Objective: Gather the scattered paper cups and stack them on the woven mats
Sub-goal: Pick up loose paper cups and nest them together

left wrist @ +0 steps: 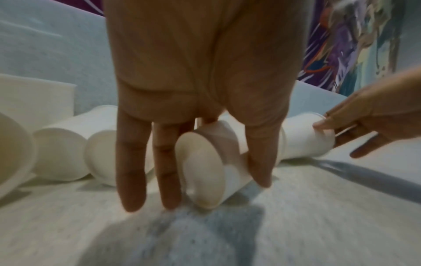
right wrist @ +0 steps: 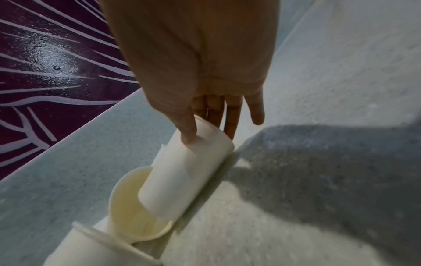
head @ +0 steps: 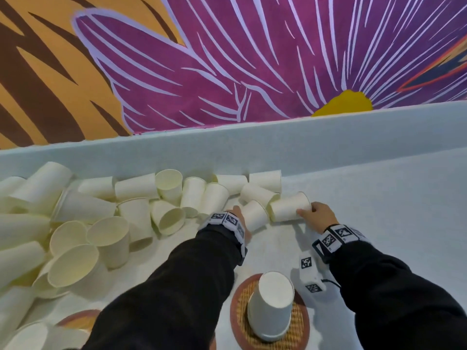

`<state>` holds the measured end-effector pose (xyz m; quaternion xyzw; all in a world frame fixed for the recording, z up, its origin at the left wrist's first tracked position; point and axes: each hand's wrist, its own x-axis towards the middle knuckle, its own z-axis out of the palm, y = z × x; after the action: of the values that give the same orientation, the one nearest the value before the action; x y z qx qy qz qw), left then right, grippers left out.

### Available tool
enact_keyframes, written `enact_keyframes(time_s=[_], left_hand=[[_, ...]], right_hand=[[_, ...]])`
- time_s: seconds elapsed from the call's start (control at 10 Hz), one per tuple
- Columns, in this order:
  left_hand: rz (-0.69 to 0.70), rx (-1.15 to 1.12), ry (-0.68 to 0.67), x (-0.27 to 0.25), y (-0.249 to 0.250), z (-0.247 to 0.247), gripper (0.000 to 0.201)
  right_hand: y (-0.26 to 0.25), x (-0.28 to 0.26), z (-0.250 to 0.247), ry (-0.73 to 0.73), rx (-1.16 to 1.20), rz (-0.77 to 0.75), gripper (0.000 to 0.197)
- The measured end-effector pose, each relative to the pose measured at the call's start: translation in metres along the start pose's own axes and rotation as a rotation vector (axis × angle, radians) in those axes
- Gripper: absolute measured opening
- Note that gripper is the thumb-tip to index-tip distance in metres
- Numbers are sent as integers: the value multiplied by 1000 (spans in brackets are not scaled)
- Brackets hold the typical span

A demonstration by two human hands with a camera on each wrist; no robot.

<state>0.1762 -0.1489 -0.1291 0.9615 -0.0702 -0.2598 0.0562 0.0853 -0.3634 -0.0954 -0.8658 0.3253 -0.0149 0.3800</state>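
White paper cups lie scattered on the pale counter (head: 379, 198). My left hand (head: 238, 213) reaches down over one cup lying on its side (head: 255, 215); in the left wrist view the thumb (left wrist: 262, 162) and fingers (left wrist: 132, 162) pinch this cup (left wrist: 205, 171) from both sides. My right hand (head: 307, 209) pinches the wide end of a neighbouring cup (head: 288, 207), thumb (right wrist: 189, 136) denting its wall (right wrist: 182, 180). That cup's narrow end pokes into another cup's mouth (right wrist: 132, 212). A round woven mat (head: 300, 327) near me carries an upside-down cup stack (head: 271, 304).
A big heap of cups (head: 88, 223) fills the counter's left side up to the low back ledge (head: 252, 147). A second mat's edge (head: 80, 319) shows at the lower left, partly under my left sleeve. A tagged white block (head: 309, 271) lies beside the right wrist.
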Motion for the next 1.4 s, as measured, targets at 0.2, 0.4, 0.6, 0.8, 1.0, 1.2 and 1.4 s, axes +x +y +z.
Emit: enact_keyframes(time_s=[0.2, 0.4, 0.6, 0.8, 1.0, 1.2, 1.4], left_hand=[[214, 39, 112, -34, 22, -46, 65], [459, -459, 89, -84, 29, -84, 63], [390, -568, 256, -129, 41, -105, 57], [498, -207, 97, -190, 27, -121, 41], [817, 467, 28, -236, 30, -60, 67], [702, 349, -75, -221, 35, -73, 67], [504, 206, 98, -177, 39, -148, 40]], right_hand=[[-11, -7, -16, 64, 120, -85, 29], [-43, -38, -25, -212, 541, -5, 18], [-77, -92, -45, -519, 652, 9, 35], [-69, -123, -72, -680, -189, -86, 26], [-44, -129, -53, -649, -235, -57, 21], [-36, -116, -39, -597, -212, -35, 29], [-50, -82, -34, -379, -107, -88, 35]])
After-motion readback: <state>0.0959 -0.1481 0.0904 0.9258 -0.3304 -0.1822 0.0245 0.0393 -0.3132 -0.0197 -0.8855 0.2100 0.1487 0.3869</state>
